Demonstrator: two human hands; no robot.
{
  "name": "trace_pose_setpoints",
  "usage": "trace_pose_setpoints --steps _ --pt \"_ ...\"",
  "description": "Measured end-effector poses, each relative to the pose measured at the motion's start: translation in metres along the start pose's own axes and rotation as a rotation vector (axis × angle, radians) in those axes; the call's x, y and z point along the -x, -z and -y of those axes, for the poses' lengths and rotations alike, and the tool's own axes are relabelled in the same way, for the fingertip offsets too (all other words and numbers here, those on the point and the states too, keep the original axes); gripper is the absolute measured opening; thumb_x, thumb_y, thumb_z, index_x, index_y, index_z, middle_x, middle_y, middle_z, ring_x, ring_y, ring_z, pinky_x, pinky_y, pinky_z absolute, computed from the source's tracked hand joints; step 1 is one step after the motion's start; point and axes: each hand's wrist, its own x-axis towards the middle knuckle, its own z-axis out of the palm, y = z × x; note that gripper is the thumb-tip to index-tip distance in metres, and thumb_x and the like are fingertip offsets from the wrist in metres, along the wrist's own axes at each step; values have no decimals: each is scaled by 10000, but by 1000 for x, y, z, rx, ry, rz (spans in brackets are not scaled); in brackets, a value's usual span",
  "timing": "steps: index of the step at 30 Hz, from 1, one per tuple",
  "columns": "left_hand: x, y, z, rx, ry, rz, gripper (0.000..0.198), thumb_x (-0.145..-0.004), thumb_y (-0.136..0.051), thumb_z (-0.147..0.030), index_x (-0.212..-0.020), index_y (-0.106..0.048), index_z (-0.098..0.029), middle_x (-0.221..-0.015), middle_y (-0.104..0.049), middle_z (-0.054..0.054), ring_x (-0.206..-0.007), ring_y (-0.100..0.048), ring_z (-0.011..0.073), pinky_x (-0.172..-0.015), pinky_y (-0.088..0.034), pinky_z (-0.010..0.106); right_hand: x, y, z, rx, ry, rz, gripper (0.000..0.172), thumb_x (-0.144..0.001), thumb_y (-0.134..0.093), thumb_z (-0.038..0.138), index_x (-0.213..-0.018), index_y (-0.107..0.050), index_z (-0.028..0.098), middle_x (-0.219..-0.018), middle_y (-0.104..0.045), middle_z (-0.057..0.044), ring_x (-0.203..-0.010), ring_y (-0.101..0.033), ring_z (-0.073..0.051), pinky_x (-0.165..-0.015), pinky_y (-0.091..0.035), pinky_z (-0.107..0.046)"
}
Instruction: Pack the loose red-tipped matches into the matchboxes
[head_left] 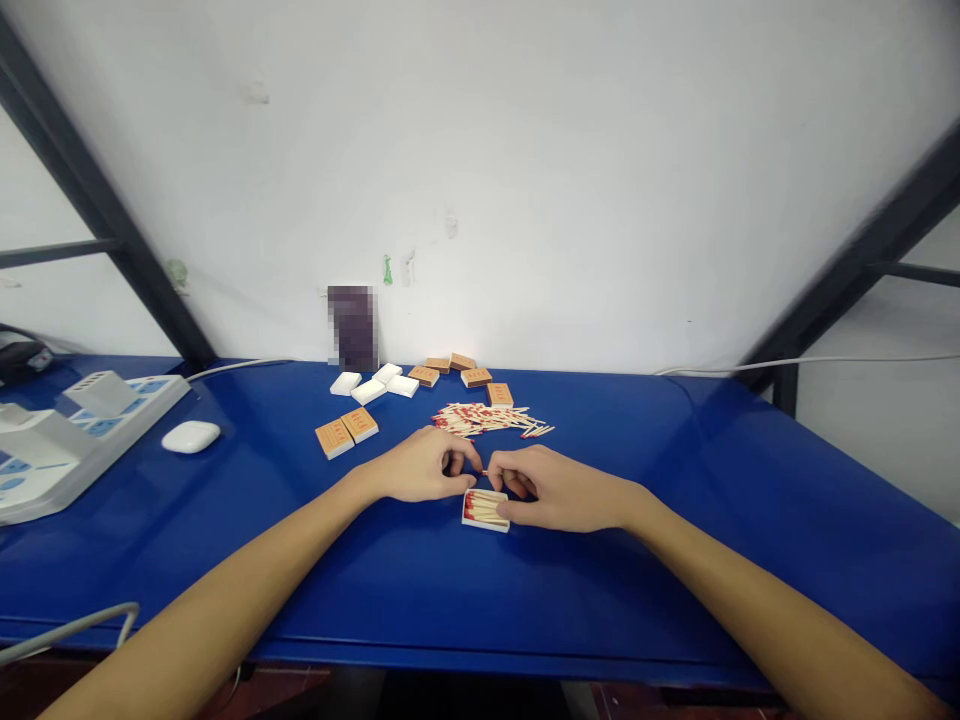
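Observation:
A white matchbox tray point(486, 524) lies in front of me, holding several red-tipped matches point(486, 505) side by side. My right hand point(559, 488) grips the right end of this tray, its thumb over the match ends and its fingers curled behind. Just beyond the tray, a single match point(484, 473) shows between my two index fingertips. My left hand point(427, 465) has bent fingers, with its thumb at the tray's back left corner and apart from the index finger. Behind both hands spreads a pile of loose matches point(484, 418).
Two orange matchboxes point(346, 431) lie left of my hands. White trays point(369, 391) and several orange-topped boxes point(476, 377) stand near the wall, beside a blurred dark object point(355, 330). A white case point(190, 437) and a power strip point(97, 430) occupy the left.

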Motion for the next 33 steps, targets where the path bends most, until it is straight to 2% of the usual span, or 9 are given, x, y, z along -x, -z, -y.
trace_pose_setpoints --steps 6,13,16,18,20,23,26,30,33 --pt "-1 -1 2 0 -11 -4 128 -793 -625 -267 -861 -669 -168 -632 -562 -38 -556 -493 86 -555 -368 205 0 -1 0 22 -6 1 142 -812 -627 279 -894 -539 204 -681 -479 51 -597 -419 -103 -547 -305 -237" --pt "0 0 2 0 -26 2 127 -785 -629 -268 -856 -651 -165 -652 -576 -33 -562 -498 87 -554 -366 206 -1 -3 0 62 0 -33 225 -844 -627 373 -968 -532 210 -708 -506 45 -621 -442 -117 -560 -306 -245" --pt "1 0 1 -5 -23 10 135 -777 -639 -270 -863 -654 -168 -663 -588 -32 -566 -501 87 -558 -372 207 -4 -5 -7 77 5 -116 138 -913 -524 313 -996 -538 204 -716 -511 33 -625 -444 -122 -578 -319 -249" --pt "1 1 1 -7 -29 16 132 -771 -645 -265 -859 -655 -167 -667 -588 -32 -569 -506 85 -561 -374 205 -6 -8 -14 156 -13 -205 112 -905 -503 239 -998 -551 199 -772 -544 10 -671 -472 -131 -611 -334 -256" --pt "1 1 2 -7 -36 20 128 -769 -649 -267 -849 -654 -167 -669 -585 -32 -571 -506 85 -561 -373 205 -8 -10 -20 222 -19 -239 117 -879 -527 209 -990 -562 194 -854 -579 -17 -732 -504 -144 -649 -354 -269" --pt "2 2 1 -1 -45 30 138 -784 -640 -294 -751 -611 -163 -649 -566 -33 -565 -489 84 -552 -362 207 -10 -11 -27 223 -13 -214 66 -896 -510 218 -923 -563 189 -874 -593 -28 -755 -515 -150 -674 -372 -281" --pt "2 3 0 -9 -53 28 222 -793 -624 -298 -647 -523 -165 -590 -513 -46 -536 -440 81 -529 -330 215 -10 -7 -28 153 -47 -164 96 -911 -482 223 -881 -566 186 -827 -585 -19 -725 -504 -146 -660 -379 -279" --pt "2 3 -2 -27 -54 15 240 -791 -615 -292 -626 -493 -168 -579 -493 -50 -529 -420 82 -527 -311 227 -7 0 -24 55 -122 -61 123 -908 -472 212 -885 -588 179 -802 -587 -16 -686 -491 -141 -630 -378 -268" --pt "2 3 -2 -26 -55 11 242 -791 -616 -299 -629 -491 -169 -577 -491 -52 -524 -414 81 -530 -308 229 -5 2 -22 81 -145 -71 122 -922 -472 238 -923 -580 180 -825 -587 -24 -702 -489 -147 -641 -378 -273"
